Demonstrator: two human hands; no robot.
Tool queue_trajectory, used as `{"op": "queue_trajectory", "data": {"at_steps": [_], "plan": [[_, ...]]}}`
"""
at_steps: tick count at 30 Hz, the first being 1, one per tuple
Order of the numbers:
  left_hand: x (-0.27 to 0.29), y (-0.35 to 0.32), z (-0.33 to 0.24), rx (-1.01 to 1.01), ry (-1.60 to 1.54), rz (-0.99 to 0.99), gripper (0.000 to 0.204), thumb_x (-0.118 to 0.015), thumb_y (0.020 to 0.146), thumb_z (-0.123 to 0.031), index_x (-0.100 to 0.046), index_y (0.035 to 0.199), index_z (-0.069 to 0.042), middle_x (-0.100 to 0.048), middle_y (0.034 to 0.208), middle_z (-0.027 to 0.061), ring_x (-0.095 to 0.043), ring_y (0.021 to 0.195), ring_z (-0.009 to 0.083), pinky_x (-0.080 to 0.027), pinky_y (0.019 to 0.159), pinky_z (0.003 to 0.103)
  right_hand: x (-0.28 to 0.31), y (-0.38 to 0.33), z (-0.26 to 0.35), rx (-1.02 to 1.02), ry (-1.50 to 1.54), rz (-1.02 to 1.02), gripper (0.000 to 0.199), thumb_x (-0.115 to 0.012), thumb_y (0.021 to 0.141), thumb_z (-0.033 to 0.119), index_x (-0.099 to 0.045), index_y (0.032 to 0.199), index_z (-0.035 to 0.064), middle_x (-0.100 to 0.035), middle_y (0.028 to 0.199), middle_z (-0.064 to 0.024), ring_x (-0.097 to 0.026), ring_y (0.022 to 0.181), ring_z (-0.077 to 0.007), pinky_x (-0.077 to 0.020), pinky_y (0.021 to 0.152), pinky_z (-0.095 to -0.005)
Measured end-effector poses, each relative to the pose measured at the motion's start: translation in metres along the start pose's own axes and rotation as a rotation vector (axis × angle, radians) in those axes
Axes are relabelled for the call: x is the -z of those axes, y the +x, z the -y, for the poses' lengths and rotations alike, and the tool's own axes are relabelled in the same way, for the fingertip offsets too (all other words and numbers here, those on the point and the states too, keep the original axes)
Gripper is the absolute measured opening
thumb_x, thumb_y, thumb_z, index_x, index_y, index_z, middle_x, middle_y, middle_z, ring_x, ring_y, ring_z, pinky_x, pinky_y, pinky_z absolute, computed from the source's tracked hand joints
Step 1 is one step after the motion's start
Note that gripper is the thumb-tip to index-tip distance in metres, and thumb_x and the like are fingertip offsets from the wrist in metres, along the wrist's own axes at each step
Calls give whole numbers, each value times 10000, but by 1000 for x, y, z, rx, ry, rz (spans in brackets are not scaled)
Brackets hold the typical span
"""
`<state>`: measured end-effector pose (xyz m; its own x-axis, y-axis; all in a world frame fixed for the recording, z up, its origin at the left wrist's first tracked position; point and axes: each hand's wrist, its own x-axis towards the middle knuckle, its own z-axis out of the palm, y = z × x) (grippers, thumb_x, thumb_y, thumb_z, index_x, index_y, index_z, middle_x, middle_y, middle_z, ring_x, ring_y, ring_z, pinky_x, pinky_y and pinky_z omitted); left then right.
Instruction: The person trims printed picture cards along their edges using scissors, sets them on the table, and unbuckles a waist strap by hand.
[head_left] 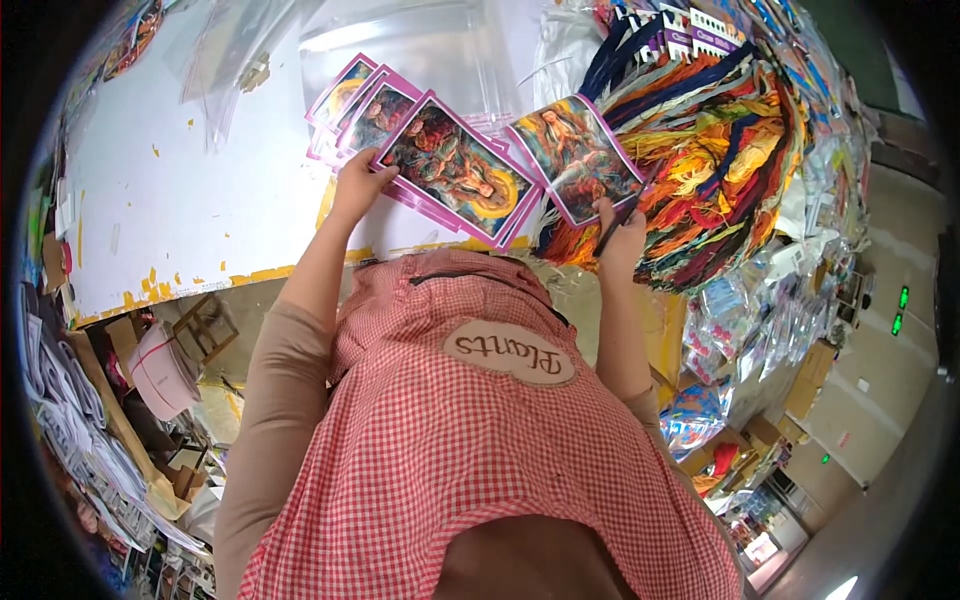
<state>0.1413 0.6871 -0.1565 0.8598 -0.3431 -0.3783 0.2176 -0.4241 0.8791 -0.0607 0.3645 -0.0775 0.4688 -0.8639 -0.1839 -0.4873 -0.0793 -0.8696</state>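
Note:
My left hand [362,188] pinches the left corner of a purple-edged picture card [460,172], which lies on a fanned pile of similar cards on the white table [180,200]. More of these cards [375,115] fan out behind it to the left. In my right hand [624,240] is another picture card [577,160], gripped at its near right corner and tilted over the pile's right side. A thin dark object [606,236] also sits among the right fingers; its kind I cannot make out. Bundles of multicoloured embroidery thread [705,165] lie just right of that hand.
Clear plastic bags [410,45] lie behind the cards. Cards of thread holders [690,35] stand at the back right, beside packaged plastic bags [745,325]. Worn yellow tape [200,283] runs along the table's front edge. A pink container [165,370] is below it at left.

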Motion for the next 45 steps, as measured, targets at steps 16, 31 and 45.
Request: {"op": "queue_trajectory", "data": {"at_steps": [16, 31, 45], "plan": [[34, -48, -197, -261, -542, -12, 199, -572, 904, -151, -623, 1028, -4, -645, 903, 26, -572, 803, 69, -461, 727, 220, -29, -47, 136, 46, 505, 889, 430, -407, 970, 352, -439, 1122, -49, -589, 830, -97, -538, 703, -129, -441, 677, -254], [17, -113, -239, -419, -419, -154, 142, -594, 894, -104, -624, 955, 21, -625, 820, 4, -522, 720, 33, -409, 635, 184, 16, -104, 168, 133, 295, 740, 489, -540, 885, 463, -451, 978, -9, -441, 694, -20, -447, 597, -80, -388, 543, -239], [21, -132, -253, -584, -196, -268, 133, -608, 885, -89, -622, 928, 36, -614, 764, -4, -495, 672, 24, -380, 611, 155, 34, -101, 172, 237, 119, 661, 498, -593, 845, 476, -485, 862, -10, -452, 662, -94, -426, 611, -168, -378, 563, -324]]}}
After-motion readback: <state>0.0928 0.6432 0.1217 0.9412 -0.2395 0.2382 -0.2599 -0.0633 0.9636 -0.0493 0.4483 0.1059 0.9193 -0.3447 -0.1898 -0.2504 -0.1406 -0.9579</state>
